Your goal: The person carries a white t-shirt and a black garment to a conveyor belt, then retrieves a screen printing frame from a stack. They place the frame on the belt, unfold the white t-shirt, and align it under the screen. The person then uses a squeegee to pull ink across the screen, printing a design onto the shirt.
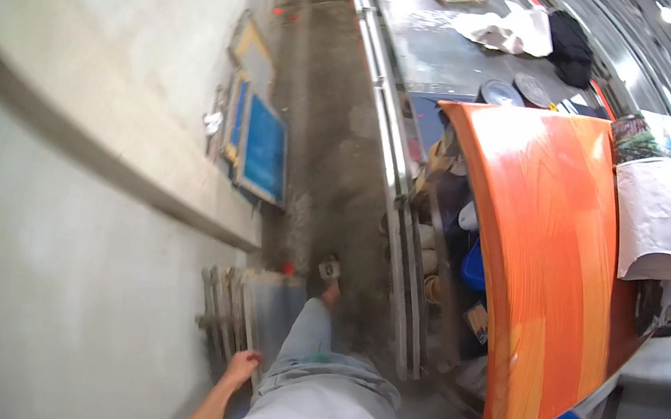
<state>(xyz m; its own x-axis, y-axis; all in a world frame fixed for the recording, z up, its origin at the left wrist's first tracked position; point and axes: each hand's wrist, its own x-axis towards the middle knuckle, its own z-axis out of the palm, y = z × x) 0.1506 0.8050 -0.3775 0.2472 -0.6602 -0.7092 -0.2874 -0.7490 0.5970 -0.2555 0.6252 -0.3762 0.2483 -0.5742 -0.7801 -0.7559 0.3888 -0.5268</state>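
**Q.** Fig. 1, head view: which step was in hand?

**A.** The left hand (241,367) lay on the near end of a stack of frames (233,315) standing on edge against the wall (72,192), near left in the scene. By judgement, this was the reaching or sorting stage: no frame was lifted clear. The right hand was out of view.

**Q.** How was the grip?

**A.** The fingers were bent over the nearest frame's top edge. Whether they pinched it or merely rested on it could not be told.

**Q.** How did the frames lie?

**A.** Their long axis ran near to far along the foot of the wall. The flat faces looked left to the wall and right to the floor (334,165).

**Q.** What would a next move call for?

**A.** Probably a firm hold on one frame, then drawing it rightward, clear of its neighbours and of the person's leg (304,346).

**Q.** Other items?

**A.** More frames (264,149) leaned farther along the wall. An orange board (551,272) sat at right on the table (434,44).
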